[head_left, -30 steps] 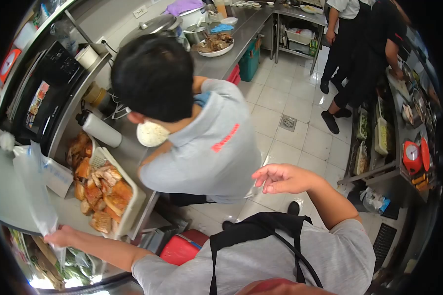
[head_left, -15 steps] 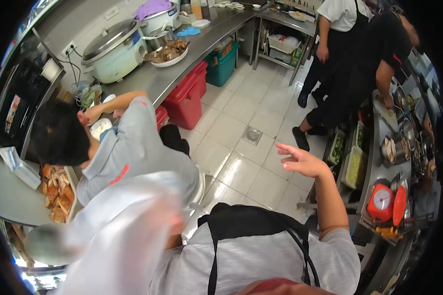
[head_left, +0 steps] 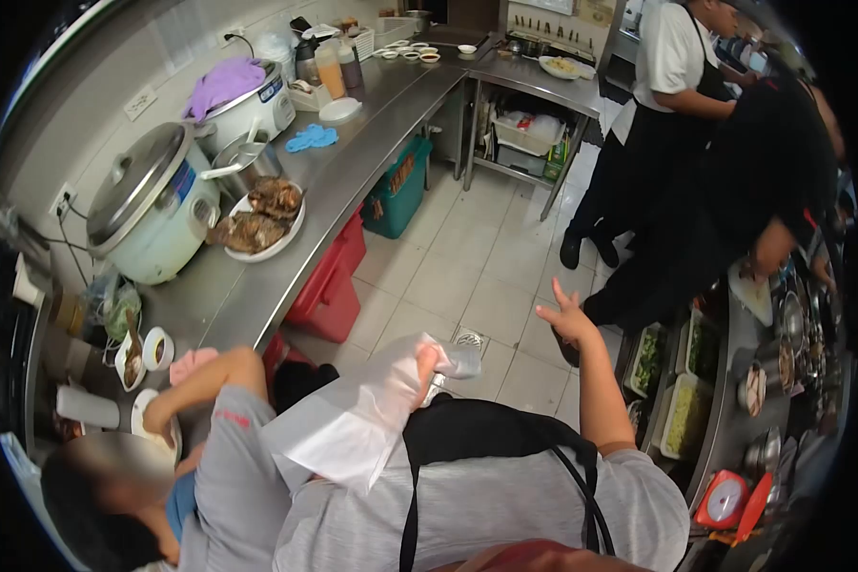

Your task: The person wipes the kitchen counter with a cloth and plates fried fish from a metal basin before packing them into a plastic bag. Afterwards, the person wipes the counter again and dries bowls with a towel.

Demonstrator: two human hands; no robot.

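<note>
My left hand (head_left: 427, 370) is closed around the top of a white, thin plastic bag (head_left: 343, 429), which hangs in front of my apron (head_left: 491, 434) toward the left. Part of the bag sticks out beyond my fingers on the right. What the bag holds, if anything, I cannot make out. My right hand (head_left: 572, 322) is raised over the floor with its fingers spread and nothing in it.
A seated co-worker (head_left: 229, 458) in grey is close at my left. Along the left counter (head_left: 372, 124) stand a large rice cooker (head_left: 148, 205) and a plate of fried fish (head_left: 262, 219). Two people in black aprons stand at the right counter, near a red scale (head_left: 720, 498).
The view has turned, so the left counter shows more fully. The bag, blurred before at lower left, has come in front of my body. My right hand stays raised, fingers now more spread.
</note>
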